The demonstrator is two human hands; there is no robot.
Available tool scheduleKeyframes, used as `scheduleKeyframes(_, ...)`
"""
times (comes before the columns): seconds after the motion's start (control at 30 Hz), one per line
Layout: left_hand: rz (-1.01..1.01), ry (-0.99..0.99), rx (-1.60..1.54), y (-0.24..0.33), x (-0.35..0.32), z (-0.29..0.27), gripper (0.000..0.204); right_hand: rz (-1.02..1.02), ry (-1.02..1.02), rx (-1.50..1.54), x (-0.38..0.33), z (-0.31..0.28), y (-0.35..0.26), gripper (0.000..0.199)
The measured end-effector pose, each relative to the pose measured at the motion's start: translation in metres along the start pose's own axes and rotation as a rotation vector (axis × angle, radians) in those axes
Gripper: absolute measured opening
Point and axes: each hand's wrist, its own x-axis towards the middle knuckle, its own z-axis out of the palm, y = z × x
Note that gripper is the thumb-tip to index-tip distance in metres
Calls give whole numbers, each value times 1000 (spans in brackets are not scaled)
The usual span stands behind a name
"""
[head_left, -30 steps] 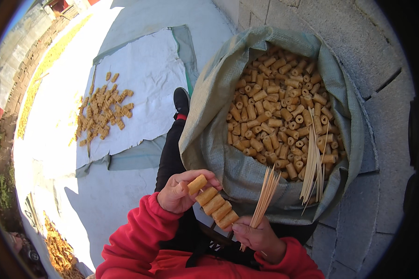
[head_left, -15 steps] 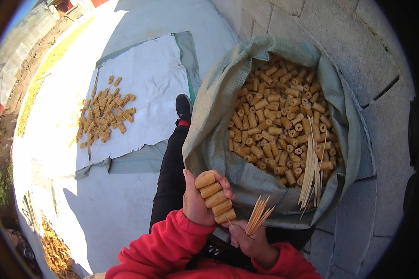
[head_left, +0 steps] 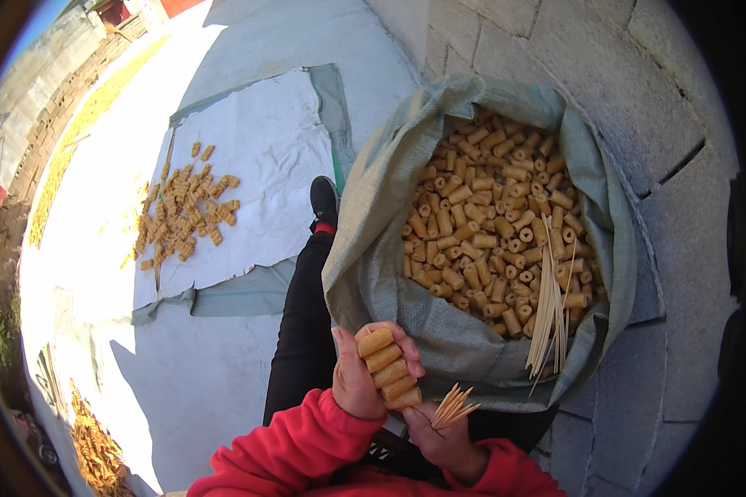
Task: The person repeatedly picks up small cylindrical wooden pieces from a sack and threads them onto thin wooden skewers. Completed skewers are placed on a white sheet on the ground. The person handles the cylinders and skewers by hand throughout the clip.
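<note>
— What fills the frame, biggest first?

— A pale concrete floor [head_left: 249, 50] across the upper left, with a white sheet [head_left: 257, 157] spread on it and a scatter of short yellow-brown cylinders [head_left: 182, 219] lying on the sheet. At centre right stands an open grey-green woven sack [head_left: 373, 224], full of the same cut cylinder pieces [head_left: 489, 224] — corn-cob sections, possibly, though the view is too coarse to be sure. A bundle of thin wooden sticks [head_left: 547, 311] leans inside the sack at its lower right.

— And the hands?

— Both at the lower centre, in red sleeves [head_left: 307, 447]. The left hand [head_left: 360, 377] is closed around a stack of four or five cylinder pieces [head_left: 388, 369], held just below the sack's rim. The right hand [head_left: 439, 435], just beside it, grips a small bunch of wooden sticks [head_left: 454, 406] whose tips fan upward. A black-clad leg [head_left: 307, 331] and shoe [head_left: 323, 199] stretch up between sheet and sack.
</note>
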Motion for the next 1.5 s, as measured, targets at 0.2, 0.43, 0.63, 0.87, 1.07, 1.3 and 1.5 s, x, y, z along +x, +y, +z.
scheduleKeyframes(0.2,-83,-262,368,32,-2,-33,57,148,-115,104,2,-6,3,27)
scheduleKeyframes(0.43,627,179,-229,223,31,-166,74,320,-179,183,9,0,-11,31)
scheduleKeyframes(0.63,523,477,197,256,0,-214,63,404,-368,89,14,15,-10,30)
scheduleKeyframes(0.87,-173,-369,617,74,-31,-84,25,557,-536,-24,33,35,-47,41)
scheduleKeyframes(1.07,-162,-315,684,68,-14,-55,21,571,-595,368,41,12,-26,46)
scheduleKeyframes(1.3,-173,-311,766,50,5,-7,18,383,-531,455,33,-10,-16,45)
scheduleKeyframes(1.5,-330,-375,673,42,26,11,18,321,-547,636,28,-25,-11,53)
